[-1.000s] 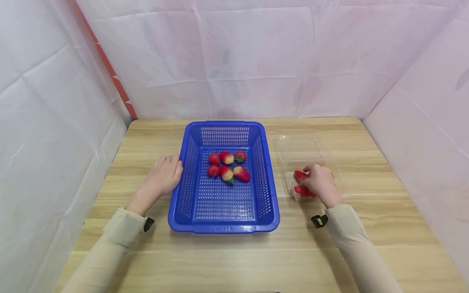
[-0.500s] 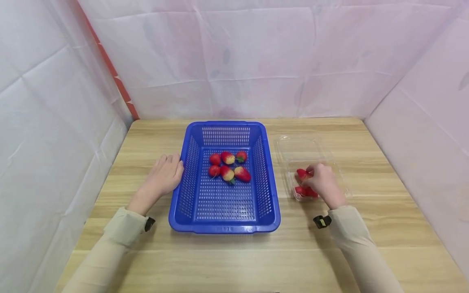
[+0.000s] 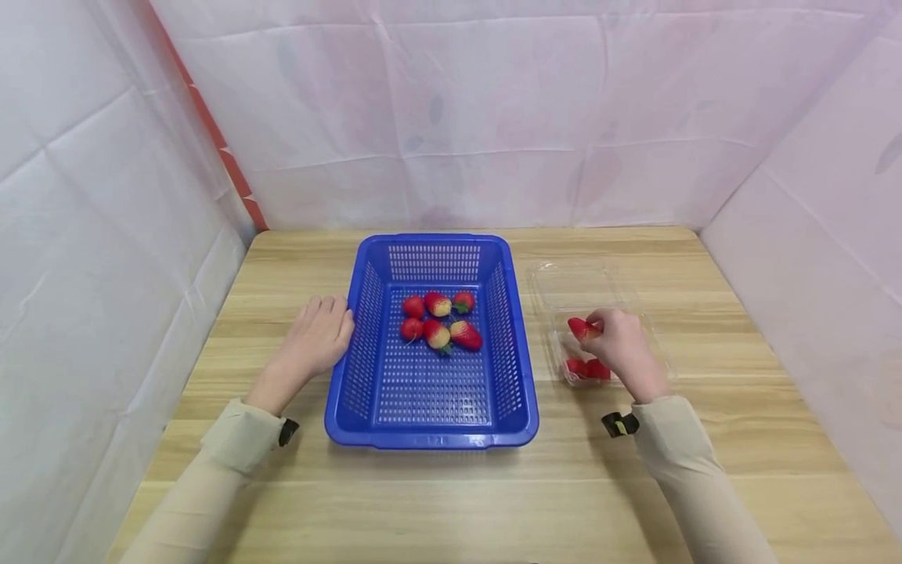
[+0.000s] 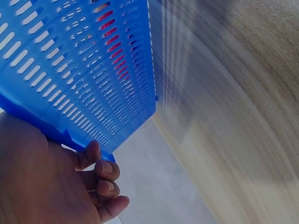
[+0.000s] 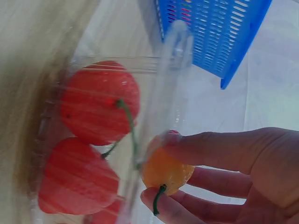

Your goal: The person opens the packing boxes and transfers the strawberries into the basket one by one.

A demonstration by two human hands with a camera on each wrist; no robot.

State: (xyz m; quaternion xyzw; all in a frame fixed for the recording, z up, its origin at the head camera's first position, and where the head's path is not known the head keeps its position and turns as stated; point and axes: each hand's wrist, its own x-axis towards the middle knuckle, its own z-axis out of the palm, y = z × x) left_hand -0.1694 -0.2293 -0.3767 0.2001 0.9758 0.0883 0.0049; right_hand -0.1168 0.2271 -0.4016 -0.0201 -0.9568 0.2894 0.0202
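My right hand [image 3: 620,342] pinches a strawberry [image 3: 583,329] between thumb and fingers, just above the clear plastic box [image 3: 574,283]. Its yellow end and green stem show in the right wrist view. Red fruits with green stems, such as one round fruit [image 5: 100,102], lie in the box beneath; part of it is hidden by my hand. At the left rim of the blue basket [image 3: 431,439], my left hand [image 3: 317,333] holds on, its fingers loosely curled against the outside in the left wrist view; the thumb is out of sight there.
Several red fruits lie in the basket, among them a red and yellow strawberry [image 3: 466,335] and a cherry [image 3: 411,329]. The box's lid stands folded back. White sheets [image 3: 486,117] hang behind and beside the wooden table [image 3: 451,509].
The right hand has risen slightly with the strawberry, whose tip now stands clear of the red fruits in the box. My left hand and the basket have stayed almost still.
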